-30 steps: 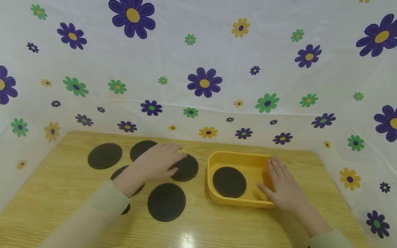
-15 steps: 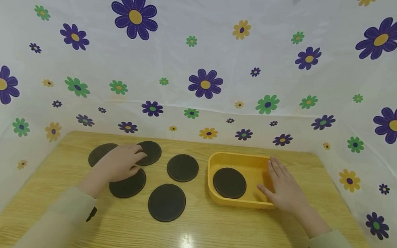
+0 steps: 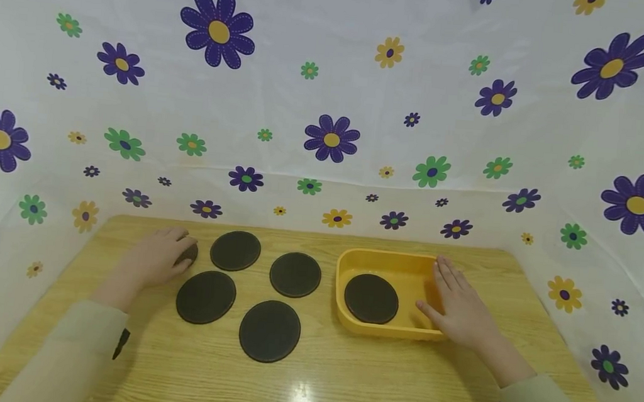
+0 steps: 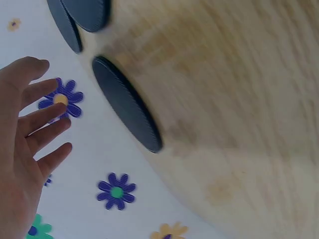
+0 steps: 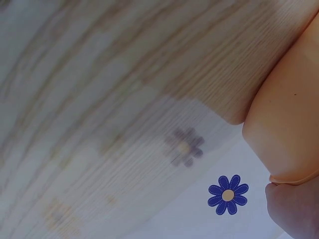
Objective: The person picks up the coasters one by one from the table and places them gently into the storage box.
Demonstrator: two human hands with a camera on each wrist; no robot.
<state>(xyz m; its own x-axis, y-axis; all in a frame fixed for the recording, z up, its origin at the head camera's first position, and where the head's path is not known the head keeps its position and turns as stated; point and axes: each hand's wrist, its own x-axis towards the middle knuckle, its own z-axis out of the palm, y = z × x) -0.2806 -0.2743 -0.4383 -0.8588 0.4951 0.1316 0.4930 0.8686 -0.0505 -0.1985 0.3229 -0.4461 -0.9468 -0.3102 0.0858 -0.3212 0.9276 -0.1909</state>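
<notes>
My left hand (image 3: 153, 258) hovers over the far-left black round coaster (image 3: 188, 252), hiding most of it. In the left wrist view that hand (image 4: 30, 124) has loosely extended fingers, apart from a coaster (image 4: 127, 104) lying on the table. My right hand (image 3: 464, 304) rests on the right side of a yellow plastic tray (image 3: 382, 330), fingers straight along its rim and thumb over the inside. One black coaster (image 3: 371, 299) lies in the tray's left half. The right wrist view catches the tray's outer wall (image 5: 291, 107) and part of the right hand (image 5: 294, 211).
More black coasters lie between the left hand and the tray: a back one (image 3: 235, 251), one nearer (image 3: 206, 297), one by the tray (image 3: 295, 274) and a front one (image 3: 269, 331). A flowered cloth (image 3: 285, 97) surrounds the wooden table (image 3: 370, 381).
My left hand has moved left, from above the coaster nearest the tray, past the back ones, to the far-left coaster. The right hand and tray have stayed put.
</notes>
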